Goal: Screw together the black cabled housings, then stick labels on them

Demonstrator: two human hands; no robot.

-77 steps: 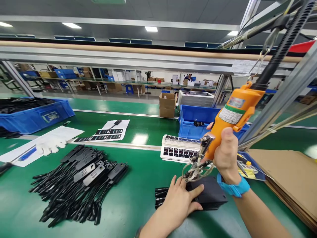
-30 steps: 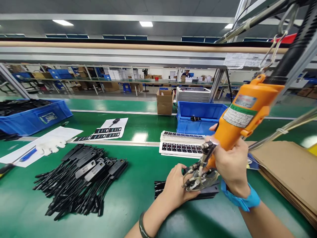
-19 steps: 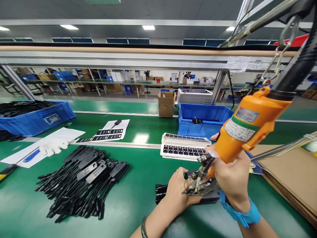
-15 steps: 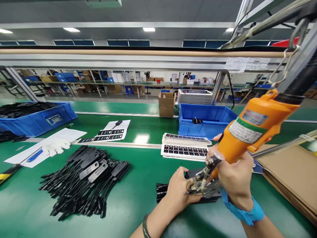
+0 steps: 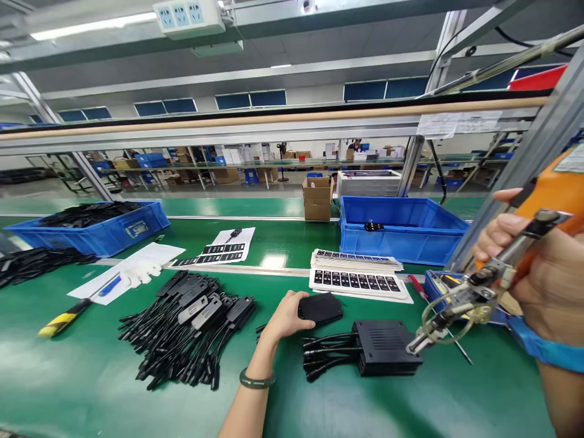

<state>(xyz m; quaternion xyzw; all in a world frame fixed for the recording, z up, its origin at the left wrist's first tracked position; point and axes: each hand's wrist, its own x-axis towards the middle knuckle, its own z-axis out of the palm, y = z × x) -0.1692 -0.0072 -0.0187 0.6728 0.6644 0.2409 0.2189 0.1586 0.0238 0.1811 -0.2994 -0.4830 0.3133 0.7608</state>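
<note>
My left hand (image 5: 288, 314) has its thumb and fingers around the left end of a flat black box (image 5: 325, 309) on the green bench. My right hand (image 5: 531, 261), partly cut off by the frame's edge, grips an orange power screwdriver (image 5: 554, 188). The tool slants down to the left, its metal tip close to the right end of a black ribbed case (image 5: 387, 344); whether they touch I cannot tell. Several black cables (image 5: 326, 356) stick out of the case's left side. A pile of black cabled modules (image 5: 191, 322) lies left of my left hand.
Sheets of printed labels (image 5: 356, 280) lie behind the case. A blue bin (image 5: 401, 243) stands at the back right, another blue bin (image 5: 116, 234) at the back left. White gloves (image 5: 140, 274), a yellow-black handled tool (image 5: 64, 319) and a red-handled screwdriver (image 5: 417, 287) lie on the bench.
My left hand has left the ribbed case and moved left and back to the flat box. My right hand has swung the power screwdriver right, uncovering the case. The view has shifted.
</note>
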